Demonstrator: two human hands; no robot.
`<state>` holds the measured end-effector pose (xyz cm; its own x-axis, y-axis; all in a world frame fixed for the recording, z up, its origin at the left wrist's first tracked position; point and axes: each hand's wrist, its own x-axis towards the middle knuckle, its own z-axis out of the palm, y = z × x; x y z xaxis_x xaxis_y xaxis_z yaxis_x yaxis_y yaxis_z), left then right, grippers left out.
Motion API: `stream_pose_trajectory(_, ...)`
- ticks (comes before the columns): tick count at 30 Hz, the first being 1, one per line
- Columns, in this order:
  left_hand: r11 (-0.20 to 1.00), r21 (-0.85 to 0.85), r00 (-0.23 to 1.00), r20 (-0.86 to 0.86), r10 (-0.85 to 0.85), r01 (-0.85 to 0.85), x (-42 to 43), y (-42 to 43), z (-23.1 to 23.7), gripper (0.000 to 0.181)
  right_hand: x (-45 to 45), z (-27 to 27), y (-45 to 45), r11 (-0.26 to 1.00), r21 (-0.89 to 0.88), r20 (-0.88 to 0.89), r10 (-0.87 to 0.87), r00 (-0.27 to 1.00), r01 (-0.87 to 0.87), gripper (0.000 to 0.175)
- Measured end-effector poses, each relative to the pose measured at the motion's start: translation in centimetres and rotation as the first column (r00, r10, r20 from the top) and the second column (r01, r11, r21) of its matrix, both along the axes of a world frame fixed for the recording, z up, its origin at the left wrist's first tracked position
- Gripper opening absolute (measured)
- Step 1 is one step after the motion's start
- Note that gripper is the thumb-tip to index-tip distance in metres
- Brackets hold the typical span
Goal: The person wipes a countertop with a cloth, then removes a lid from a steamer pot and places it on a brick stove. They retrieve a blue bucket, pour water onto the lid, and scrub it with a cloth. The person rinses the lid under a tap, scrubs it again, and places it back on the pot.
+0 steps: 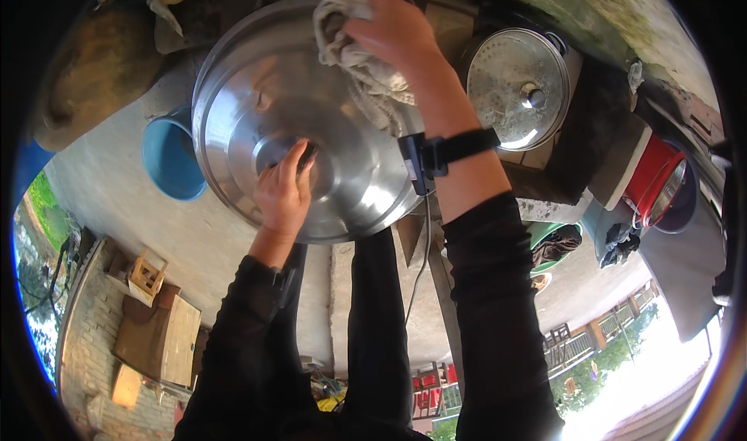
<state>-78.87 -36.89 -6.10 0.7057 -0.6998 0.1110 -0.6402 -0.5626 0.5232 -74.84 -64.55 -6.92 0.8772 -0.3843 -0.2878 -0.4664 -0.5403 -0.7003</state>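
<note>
A large round stainless steel lid [233, 132] fills the middle of the view before me. My left hand [284, 190] grips the dark knob [306, 156] at its centre, with the thumb and fingers closed around it. Near the lid's far right edge my right hand [394, 30] holds a crumpled, greyish-white cloth [356, 50]. Part of that cloth lies against the metal and a loose end hangs down toward my wrist. Whatever is beneath the lid is mostly hidden.
A glass-lidded pot [508, 85] sits right of the lid on a tiled stove top. A blue bucket [169, 161] stands on the floor to the left. Further right are a red bucket [650, 178] and a green basin [563, 248] with dark cloth. A wooden cabinet [152, 336] is at lower left.
</note>
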Motion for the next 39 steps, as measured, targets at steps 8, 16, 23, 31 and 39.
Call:
stream_pose_trajectory(8,0.998,0.047,0.996,-0.077,0.050,-0.047,0.6,-0.9,1.6,0.030,-11.3,-3.5,-2.9,0.869,0.160,-0.317,-0.405,0.858,0.469,0.051)
stream_pose_trajectory(16,0.999,0.047,0.988,-0.150,0.029,-0.022,0.7,-0.2,1.3,0.032,12.0,-1.0,3.4,0.975,0.055,-0.332,0.222,0.917,-0.216,0.050)
stream_pose_trajectory(23,0.998,0.016,0.982,-0.178,0.060,-0.058,0.7,0.1,1.1,0.031,15.6,-0.7,11.1,0.907,-0.138,-0.332,0.336,0.882,-0.398,0.050)
stream_pose_trajectory(31,0.996,0.076,0.979,-0.197,0.054,-0.040,0.3,-0.1,1.1,0.030,-0.3,-1.8,-2.5,0.962,-0.223,-0.624,-0.266,0.735,0.159,0.046)
stream_pose_trajectory(39,0.996,0.084,0.971,-0.239,0.021,-0.001,0.0,0.2,0.9,0.044,7.7,2.5,4.7,0.949,-0.250,-0.426,0.070,0.902,-0.191,0.054)
